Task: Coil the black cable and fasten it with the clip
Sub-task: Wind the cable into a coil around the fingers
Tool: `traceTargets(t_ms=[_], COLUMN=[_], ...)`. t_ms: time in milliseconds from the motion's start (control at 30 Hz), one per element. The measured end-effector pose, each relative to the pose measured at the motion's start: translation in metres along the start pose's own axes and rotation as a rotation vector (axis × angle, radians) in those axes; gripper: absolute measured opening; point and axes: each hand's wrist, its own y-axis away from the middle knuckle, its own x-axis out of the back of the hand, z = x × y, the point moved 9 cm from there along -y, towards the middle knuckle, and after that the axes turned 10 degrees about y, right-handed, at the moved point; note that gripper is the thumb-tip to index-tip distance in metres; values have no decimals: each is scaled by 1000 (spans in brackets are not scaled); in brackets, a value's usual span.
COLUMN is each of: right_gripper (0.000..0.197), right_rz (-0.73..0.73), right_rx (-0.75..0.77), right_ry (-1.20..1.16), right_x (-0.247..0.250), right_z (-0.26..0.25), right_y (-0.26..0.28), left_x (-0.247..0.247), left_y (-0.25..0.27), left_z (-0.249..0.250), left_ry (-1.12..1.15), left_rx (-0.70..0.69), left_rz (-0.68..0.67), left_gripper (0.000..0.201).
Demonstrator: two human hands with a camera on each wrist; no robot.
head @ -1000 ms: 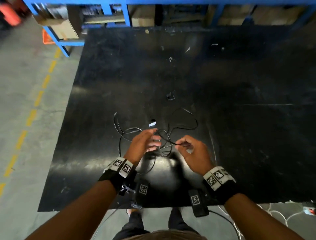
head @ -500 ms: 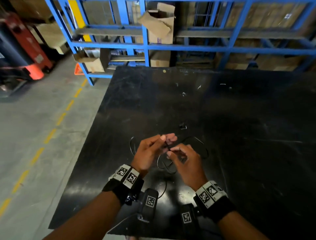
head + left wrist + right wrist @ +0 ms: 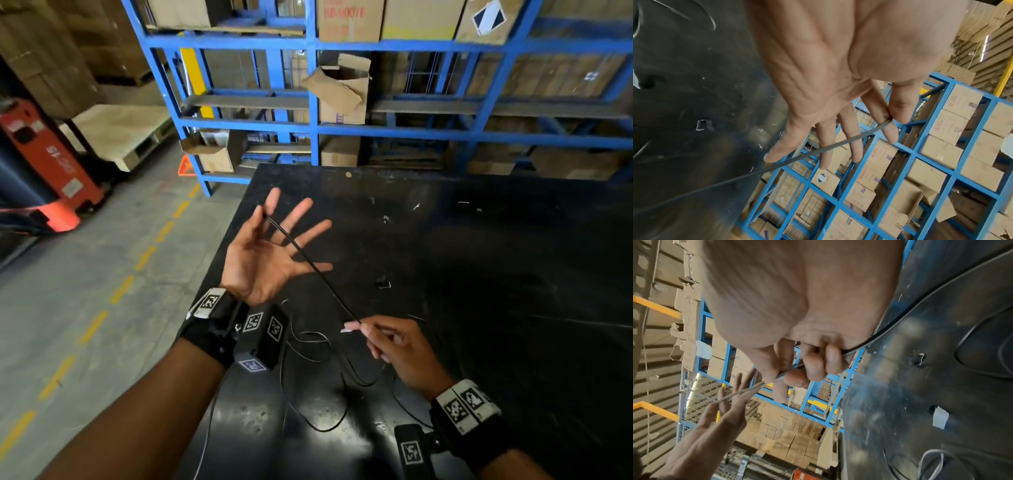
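Left hand (image 3: pixel 263 255) raised palm-up above the near left part of the black table (image 3: pixel 496 260), thumb and forefinger pinching the end of the black cable (image 3: pixel 310 265), remaining fingers (image 3: pixel 851 139) spread straight. Right hand (image 3: pixel 399 346) lower and nearer, fingers curled, pinching the same cable further along, so a taut straight stretch between both hands. Beyond the right hand, rest of the cable in loose loops on the tabletop; small clip (image 3: pixel 383 283) apart, further back; blue shelving (image 3: pixel 394 128) with cardboard boxes (image 3: pixel 346 92) behind.
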Motion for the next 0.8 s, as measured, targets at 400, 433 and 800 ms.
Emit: traceTargets(t_ms=[400, 433, 800], right_gripper=[18, 19, 11], right_rz=[93, 120, 357], right_rx=[-287, -306, 69], right_ry=[22, 26, 262], right_x=[41, 46, 114], right_z=[73, 75, -56], right_y=[-11, -16, -95], left_x=[-43, -47, -13], left_y=[0, 1, 33], left_z=[7, 0, -111], left_ry=[138, 130, -285], left_rx=[88, 124, 590], left_rz=[-223, -238, -66], left_gripper=[45, 46, 40])
